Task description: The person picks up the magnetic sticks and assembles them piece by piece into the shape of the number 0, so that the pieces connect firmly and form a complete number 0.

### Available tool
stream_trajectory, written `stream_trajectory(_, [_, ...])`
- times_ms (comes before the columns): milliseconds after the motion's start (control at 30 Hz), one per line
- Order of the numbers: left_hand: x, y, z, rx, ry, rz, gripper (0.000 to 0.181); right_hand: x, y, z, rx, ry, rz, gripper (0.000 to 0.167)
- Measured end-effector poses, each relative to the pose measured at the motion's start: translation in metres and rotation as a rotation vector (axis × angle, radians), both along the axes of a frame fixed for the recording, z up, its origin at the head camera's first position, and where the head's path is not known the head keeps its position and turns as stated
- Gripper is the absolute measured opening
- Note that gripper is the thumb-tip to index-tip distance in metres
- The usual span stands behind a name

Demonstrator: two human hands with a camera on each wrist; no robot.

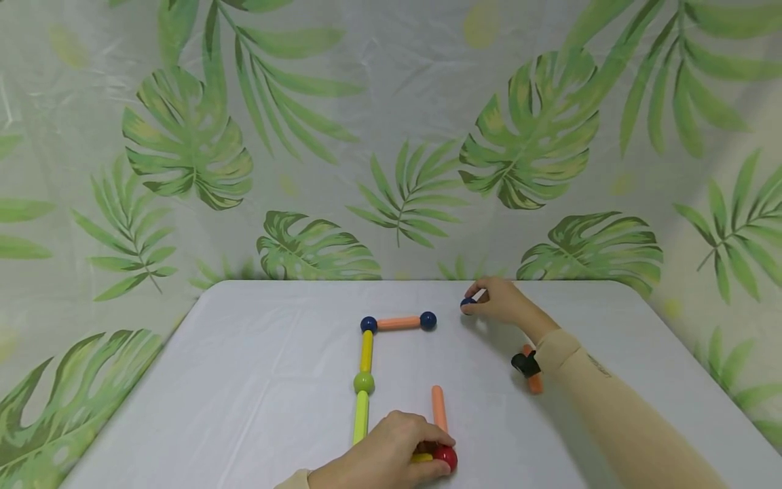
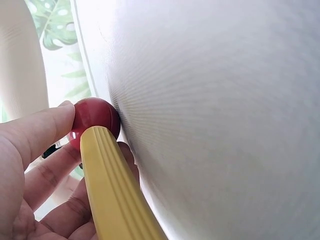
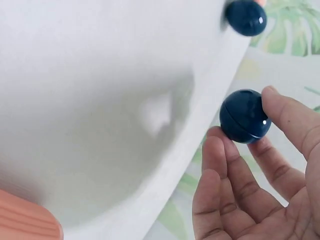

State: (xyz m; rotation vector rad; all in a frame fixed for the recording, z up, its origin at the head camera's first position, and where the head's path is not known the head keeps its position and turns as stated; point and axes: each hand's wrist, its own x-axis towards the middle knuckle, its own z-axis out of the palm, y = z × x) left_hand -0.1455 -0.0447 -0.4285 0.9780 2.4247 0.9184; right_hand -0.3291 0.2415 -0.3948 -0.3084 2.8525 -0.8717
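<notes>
My right hand pinches a dark blue ball between thumb and fingertips near the table's far edge. In the right wrist view the ball appears held above the white surface. At the near edge my left hand grips a red ball with thumb and fingers. A yellow stick meets that ball, and a salmon stick reaches away from it. A chain on the left has a lime stick, a green ball, another yellow stick, a blue ball, an orange stick and another blue ball.
A loose orange stick lies under the right forearm, partly hidden by a black wrist device. The white table ends at a leaf-patterned curtain behind.
</notes>
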Motion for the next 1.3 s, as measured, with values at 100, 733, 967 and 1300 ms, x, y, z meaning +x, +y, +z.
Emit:
stream_trajectory(100, [0.0,0.001,0.0,-0.001,-0.005,0.009,0.026,0.006,-0.002,0.001,0.003,-0.005,0.026,0.04])
stream_trajectory(733, [-0.001,0.0,0.0,0.009,-0.004,0.002,0.027,0.051,-0.029,-0.012,-0.131,-0.073,0.153,0.033])
stream_trajectory(967, [-0.001,0.0,0.0,0.009,0.009,-0.007,0.026,0.067,-0.036,-0.017,-0.194,-0.124,0.203,0.031])
stream_trajectory(1300, [-0.001,-0.001,-0.001,0.007,0.034,-0.018,0.025,0.083,-0.044,-0.023,-0.257,-0.186,0.258,0.029])
